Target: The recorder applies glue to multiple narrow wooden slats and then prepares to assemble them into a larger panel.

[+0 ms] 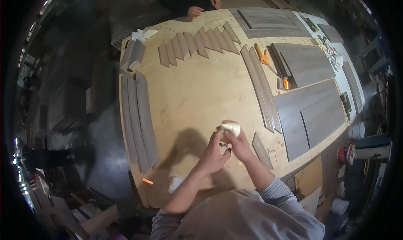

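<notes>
Above the near part of the table, the right hand grasps a cream-white bundle; the left hand meets its left side, grip unclear. Rounded, it appears light, soft and best held around its middle. Flat, wood-grained grey panels lie on the table's right.

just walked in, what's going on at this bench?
The person's left hand and right hand are together over the table, holding a whitish object; its exact kind is unclear. Short angled strips lie in a row farther away. An orange tool lies near grey panels at right. A co-worker's hands are at the far edge.
</notes>
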`<action>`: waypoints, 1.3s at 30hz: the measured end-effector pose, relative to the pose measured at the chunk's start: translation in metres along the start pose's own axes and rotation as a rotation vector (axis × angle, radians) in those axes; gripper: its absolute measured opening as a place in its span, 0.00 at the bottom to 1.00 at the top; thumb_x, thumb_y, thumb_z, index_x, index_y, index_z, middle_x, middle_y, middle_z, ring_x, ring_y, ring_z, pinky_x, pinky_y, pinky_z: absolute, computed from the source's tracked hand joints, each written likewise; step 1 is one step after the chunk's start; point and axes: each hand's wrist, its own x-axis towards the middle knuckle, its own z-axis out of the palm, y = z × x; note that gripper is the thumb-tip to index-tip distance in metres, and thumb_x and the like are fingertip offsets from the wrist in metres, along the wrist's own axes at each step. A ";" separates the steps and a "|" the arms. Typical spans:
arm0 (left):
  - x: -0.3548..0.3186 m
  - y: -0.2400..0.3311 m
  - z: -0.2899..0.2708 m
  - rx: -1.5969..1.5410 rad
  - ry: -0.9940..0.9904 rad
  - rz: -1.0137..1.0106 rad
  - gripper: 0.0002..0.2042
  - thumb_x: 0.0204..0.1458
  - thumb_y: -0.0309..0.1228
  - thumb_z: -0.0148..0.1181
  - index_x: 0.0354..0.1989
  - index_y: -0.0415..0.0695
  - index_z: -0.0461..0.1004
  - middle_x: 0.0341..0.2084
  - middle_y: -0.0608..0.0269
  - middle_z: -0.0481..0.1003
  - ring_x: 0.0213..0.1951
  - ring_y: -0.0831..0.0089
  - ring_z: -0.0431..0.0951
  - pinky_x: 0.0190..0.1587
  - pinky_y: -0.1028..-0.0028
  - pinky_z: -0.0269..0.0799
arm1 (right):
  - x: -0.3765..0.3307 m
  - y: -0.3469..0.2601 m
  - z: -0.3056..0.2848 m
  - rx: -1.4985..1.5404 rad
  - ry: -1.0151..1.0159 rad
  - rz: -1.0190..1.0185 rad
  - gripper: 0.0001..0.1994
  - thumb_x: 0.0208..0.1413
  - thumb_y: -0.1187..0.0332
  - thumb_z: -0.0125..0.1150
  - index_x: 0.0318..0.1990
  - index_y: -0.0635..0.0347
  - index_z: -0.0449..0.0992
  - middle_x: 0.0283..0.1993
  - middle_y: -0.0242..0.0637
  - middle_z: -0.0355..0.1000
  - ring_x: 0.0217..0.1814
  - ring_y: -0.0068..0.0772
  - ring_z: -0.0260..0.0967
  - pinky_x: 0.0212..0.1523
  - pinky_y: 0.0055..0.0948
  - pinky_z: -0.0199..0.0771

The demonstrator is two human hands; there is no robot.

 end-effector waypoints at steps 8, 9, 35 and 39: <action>0.062 -0.101 -0.103 0.668 0.510 -0.137 0.31 0.55 0.33 0.61 0.68 0.43 0.60 0.63 0.48 0.63 0.63 0.51 0.64 0.64 0.56 0.61 | 0.069 -0.018 -0.105 0.232 0.215 0.091 0.24 0.67 0.59 0.53 0.67 0.52 0.63 0.36 0.26 0.67 0.29 0.17 0.61 0.26 0.21 0.61; 0.060 -0.115 -0.123 0.929 0.598 -0.246 0.33 0.54 0.35 0.62 0.68 0.43 0.60 0.63 0.48 0.62 0.62 0.50 0.63 0.62 0.55 0.62 | 0.069 -0.014 -0.110 0.306 0.141 0.102 0.25 0.67 0.56 0.53 0.68 0.52 0.63 0.35 0.25 0.66 0.28 0.16 0.59 0.25 0.21 0.58; 0.050 -0.205 -0.163 1.291 0.872 -0.593 0.28 0.51 0.28 0.57 0.63 0.41 0.64 0.50 0.49 0.66 0.50 0.52 0.67 0.52 0.57 0.64 | 0.020 0.027 -0.062 0.238 0.106 0.307 0.19 0.66 0.57 0.56 0.58 0.59 0.69 0.31 0.28 0.63 0.28 0.21 0.61 0.26 0.23 0.61; 0.050 -0.201 -0.155 1.283 0.927 -0.530 0.31 0.48 0.26 0.60 0.65 0.42 0.60 0.51 0.48 0.66 0.52 0.50 0.66 0.53 0.55 0.64 | 0.018 0.020 -0.052 0.222 0.120 0.316 0.20 0.65 0.57 0.57 0.58 0.59 0.69 0.34 0.30 0.65 0.30 0.22 0.62 0.28 0.24 0.63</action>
